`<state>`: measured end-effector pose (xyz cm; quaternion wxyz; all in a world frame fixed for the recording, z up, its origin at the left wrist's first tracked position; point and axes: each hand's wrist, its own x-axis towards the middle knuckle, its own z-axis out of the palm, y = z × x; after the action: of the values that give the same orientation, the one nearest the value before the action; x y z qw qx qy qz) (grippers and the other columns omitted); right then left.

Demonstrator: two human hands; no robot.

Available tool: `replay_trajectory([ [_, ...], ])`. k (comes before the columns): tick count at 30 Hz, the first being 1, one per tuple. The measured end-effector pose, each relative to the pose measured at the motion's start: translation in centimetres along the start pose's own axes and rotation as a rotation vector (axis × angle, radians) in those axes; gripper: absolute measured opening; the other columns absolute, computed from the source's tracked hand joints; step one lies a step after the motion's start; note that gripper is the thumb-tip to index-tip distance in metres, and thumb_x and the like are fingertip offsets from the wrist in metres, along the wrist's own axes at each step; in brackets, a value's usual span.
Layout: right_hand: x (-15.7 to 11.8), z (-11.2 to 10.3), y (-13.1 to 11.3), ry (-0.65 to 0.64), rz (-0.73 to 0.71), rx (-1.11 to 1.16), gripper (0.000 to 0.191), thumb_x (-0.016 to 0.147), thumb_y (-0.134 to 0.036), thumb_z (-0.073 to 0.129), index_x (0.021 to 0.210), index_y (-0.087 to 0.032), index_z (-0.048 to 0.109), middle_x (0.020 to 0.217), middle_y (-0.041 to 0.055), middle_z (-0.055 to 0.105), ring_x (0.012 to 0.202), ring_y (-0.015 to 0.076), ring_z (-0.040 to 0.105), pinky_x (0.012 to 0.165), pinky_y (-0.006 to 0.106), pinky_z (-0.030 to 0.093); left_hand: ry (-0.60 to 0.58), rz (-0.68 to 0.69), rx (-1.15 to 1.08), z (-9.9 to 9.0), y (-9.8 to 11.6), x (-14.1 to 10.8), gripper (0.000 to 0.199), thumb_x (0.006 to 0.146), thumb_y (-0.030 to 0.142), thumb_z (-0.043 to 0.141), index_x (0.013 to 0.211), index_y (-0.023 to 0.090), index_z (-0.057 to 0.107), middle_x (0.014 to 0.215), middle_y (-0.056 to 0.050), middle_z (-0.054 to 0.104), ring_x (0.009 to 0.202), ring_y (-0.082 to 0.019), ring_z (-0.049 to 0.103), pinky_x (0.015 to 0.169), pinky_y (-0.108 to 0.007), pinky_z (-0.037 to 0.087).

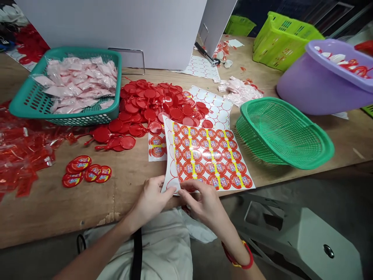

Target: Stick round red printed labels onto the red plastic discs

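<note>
My left hand (151,200) pinches the near left corner of a glossy sticker sheet (204,155) printed with rows of round red labels and yellow stripes. My right hand (201,204) grips the sheet's near edge beside it, with its fingertips on a label. That corner curls up between my hands. Behind the sheet lies a pile of red plastic paddle-shaped discs (151,105). A smaller sheet of labels (157,146) pokes out from under the sheet's left edge. At the left, several red discs with labels on them (86,171) lie on the wooden workbench (87,194).
A teal basket (65,87) holds pink plastic packets. A green plastic basket (282,132) lies tilted at the right, before a purple basin (326,77) and a lime crate (282,39). Red plastic wrappers (23,151) spread left. A hammer (205,54) lies behind a white partition (116,31).
</note>
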<state>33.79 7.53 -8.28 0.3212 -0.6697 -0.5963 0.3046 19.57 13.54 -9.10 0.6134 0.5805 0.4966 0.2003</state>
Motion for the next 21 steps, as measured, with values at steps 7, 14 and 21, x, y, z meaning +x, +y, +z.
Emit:
replay_trajectory([
  [7,0.7,-0.2,0.8,-0.013,0.043,-0.07,0.019,0.079,-0.021,0.047,0.062,-0.017,0.053,0.057,0.001,0.056,0.052,0.0124,0.051,0.048,0.022,0.041,0.003,-0.112,-0.016,-0.5,-1.3,-0.3,0.04,0.068,0.025,0.057,0.106,0.014,0.052,0.063,-0.001,0.066,0.052,-0.016,0.063,0.046,-0.022,0.047],
  [14,0.1,-1.3,1.5,0.178,-0.005,0.027,0.015,0.08,-0.024,0.048,0.068,-0.017,0.053,0.062,0.002,0.059,0.055,0.0124,0.056,0.05,0.021,0.047,0.357,0.22,0.465,-2.7,-0.9,-1.5,0.05,0.072,0.026,0.059,0.12,0.018,0.046,0.076,-0.001,0.06,0.066,-0.015,0.06,0.059,-0.024,0.047],
  [21,0.2,0.2,0.4,0.147,-0.184,-0.132,0.011,0.083,-0.017,0.041,0.076,-0.018,0.05,0.063,0.0021,0.061,0.051,0.012,0.058,0.048,0.021,0.045,0.276,0.713,0.744,-1.9,0.4,-2.2,0.017,0.084,0.013,0.043,0.085,0.017,0.06,0.084,-0.005,0.059,0.078,-0.014,0.056,0.071,-0.024,0.047],
])
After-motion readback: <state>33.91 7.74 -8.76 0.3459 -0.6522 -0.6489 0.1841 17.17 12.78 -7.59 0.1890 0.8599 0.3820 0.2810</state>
